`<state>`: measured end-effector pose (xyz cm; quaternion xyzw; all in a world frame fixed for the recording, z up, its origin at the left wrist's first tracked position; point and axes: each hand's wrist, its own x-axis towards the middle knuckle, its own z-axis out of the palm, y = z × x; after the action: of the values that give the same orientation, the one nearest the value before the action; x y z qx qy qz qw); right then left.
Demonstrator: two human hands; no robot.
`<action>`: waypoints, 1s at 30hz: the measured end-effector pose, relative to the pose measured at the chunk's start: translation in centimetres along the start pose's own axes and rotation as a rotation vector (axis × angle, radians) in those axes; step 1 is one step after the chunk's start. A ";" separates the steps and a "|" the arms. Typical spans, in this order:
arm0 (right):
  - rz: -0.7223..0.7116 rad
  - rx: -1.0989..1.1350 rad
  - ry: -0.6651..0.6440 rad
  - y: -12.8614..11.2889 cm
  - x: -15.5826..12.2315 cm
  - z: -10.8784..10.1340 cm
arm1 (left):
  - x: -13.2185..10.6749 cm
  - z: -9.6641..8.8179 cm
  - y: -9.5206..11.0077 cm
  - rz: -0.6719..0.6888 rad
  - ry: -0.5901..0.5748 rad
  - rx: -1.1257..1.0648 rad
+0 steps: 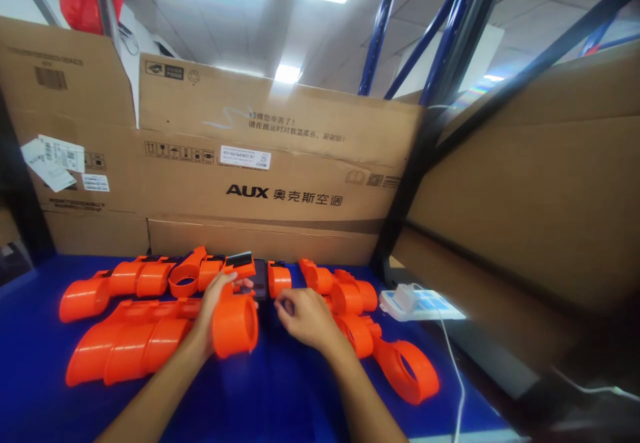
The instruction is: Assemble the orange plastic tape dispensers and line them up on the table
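My left hand is closed round an orange plastic ring-shaped part, lifted above the blue table. A flat black piece shows at the part's upper end, near my fingertips. Just to the right is my right hand, apart from the held part. Its thumb and fingers are curled together; whatever may be between them cannot be made out. Behind the hands, a dark flat object lies on the table beside another orange ring part.
Several orange ring parts lie in rows at the left, and more at the right. One loose ring rests near the table's right side. A white power strip with a cable stands there. Cardboard walls the back of the blue table.
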<state>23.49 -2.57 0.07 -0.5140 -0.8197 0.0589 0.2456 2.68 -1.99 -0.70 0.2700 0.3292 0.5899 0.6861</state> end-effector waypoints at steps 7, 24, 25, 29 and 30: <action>0.020 -0.200 -0.175 -0.2 -0.8 -0.5 | -0.1 0.0 -0.2 0.035 0.029 -0.026; 0.044 -0.038 -0.114 0.1 -0.5 -0.3 | 0.1 0.5 -0.5 0.098 0.045 -0.005; 0.042 0.017 -0.087 0.1 -0.4 -0.4 | 0.1 0.6 -0.5 0.096 0.050 -0.012; 0.039 0.279 0.095 0.7 0.2 0.1 | 0.1 0.6 -0.7 0.116 0.035 -0.011; 0.033 0.360 0.145 0.8 0.3 0.3 | 0.1 0.6 -0.8 0.121 0.025 -0.006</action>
<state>23.92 -1.88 -0.40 -0.4778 -0.7677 0.1716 0.3910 3.67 -2.00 -0.92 0.2797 0.3191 0.6347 0.6458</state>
